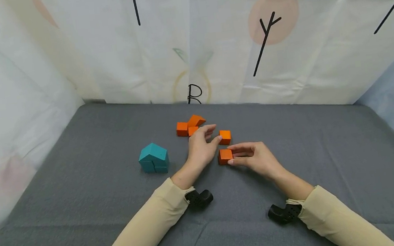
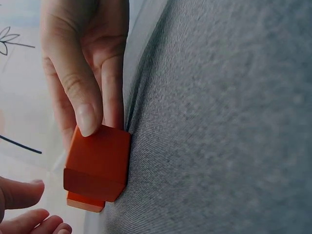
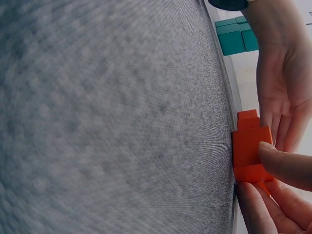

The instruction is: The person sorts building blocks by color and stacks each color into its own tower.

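My right hand (image 1: 260, 158) pinches an orange cube (image 1: 225, 156) at its right side, thumb in front and fingers behind. The right wrist view shows the thumb pressed on this cube's (image 3: 248, 146) face. Just beyond it sits a second orange cube (image 1: 225, 137). My left hand (image 1: 202, 149) hovers beside that second cube, thumb pointing at it and fingers loosely extended. In the left wrist view, a gap separates the left fingertips (image 2: 41, 222) from the cubes. The left hand partly hides another orange cube (image 1: 192, 130) behind it.
Next to the partly hidden cube are an orange cube (image 1: 182, 129) and an orange wedge-topped block (image 1: 196, 120). To the left stands a teal house-shaped stack (image 1: 153, 159) of blocks. Grey cloth (image 1: 79, 186) covers the table, and a printed white curtain (image 1: 120, 66) hangs behind.
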`<state>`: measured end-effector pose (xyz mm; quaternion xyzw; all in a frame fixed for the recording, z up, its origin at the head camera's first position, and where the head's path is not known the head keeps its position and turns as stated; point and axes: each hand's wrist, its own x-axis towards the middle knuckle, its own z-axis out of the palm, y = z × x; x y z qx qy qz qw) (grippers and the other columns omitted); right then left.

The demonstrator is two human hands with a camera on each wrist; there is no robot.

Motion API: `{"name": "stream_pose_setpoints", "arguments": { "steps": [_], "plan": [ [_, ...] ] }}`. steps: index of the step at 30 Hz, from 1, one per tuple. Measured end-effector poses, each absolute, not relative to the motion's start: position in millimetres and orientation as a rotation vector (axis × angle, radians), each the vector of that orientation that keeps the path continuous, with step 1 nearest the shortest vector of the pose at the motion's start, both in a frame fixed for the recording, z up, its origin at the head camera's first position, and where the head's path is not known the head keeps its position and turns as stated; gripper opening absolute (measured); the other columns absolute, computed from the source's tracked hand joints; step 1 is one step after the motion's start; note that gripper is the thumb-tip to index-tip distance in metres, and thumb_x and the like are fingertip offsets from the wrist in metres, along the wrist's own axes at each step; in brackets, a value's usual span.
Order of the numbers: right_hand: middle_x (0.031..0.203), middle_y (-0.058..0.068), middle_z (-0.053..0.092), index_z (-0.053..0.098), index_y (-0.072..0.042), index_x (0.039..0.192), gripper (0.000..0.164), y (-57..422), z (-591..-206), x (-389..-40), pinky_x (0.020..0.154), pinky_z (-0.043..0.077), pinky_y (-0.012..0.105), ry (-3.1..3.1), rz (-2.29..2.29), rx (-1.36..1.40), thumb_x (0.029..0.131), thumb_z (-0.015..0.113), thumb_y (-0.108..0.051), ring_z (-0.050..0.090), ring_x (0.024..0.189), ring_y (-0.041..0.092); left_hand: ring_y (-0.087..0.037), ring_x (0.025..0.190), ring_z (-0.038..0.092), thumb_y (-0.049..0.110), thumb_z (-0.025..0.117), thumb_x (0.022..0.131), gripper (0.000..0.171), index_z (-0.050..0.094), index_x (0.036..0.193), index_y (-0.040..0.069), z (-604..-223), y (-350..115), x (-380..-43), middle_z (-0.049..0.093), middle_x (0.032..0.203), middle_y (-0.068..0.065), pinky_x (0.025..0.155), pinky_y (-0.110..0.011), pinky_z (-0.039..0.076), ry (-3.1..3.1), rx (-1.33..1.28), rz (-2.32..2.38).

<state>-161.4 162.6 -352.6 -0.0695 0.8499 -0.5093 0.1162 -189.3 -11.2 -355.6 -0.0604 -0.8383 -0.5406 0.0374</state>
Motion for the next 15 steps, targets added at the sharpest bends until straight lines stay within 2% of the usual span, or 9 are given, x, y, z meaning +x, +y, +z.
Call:
{"name": "stream_pose_setpoints", "arguments": {
  "steps": [15],
  "plan": [
    [0.122, 0.02, 0.064, 0.062, 0.001, 0.125, 0.042, 161.6, -352.4, -158.9, 0.078, 0.055, 0.025, 2.492, -1.488, -0.211, 0.087, 0.072, -0.013, 0.062, 0.113, 0.031, -0.031, 0.125, 0.053, 0.008, 0.065, 0.091, 0.044, 0.055, 0.133, 0.003, -354.5, -3.7, -197.0, 0.055, 0.137, -0.015, 0.104, -0.041, 0.047, -2.689, -0.207, -1.652]
  ]
}}
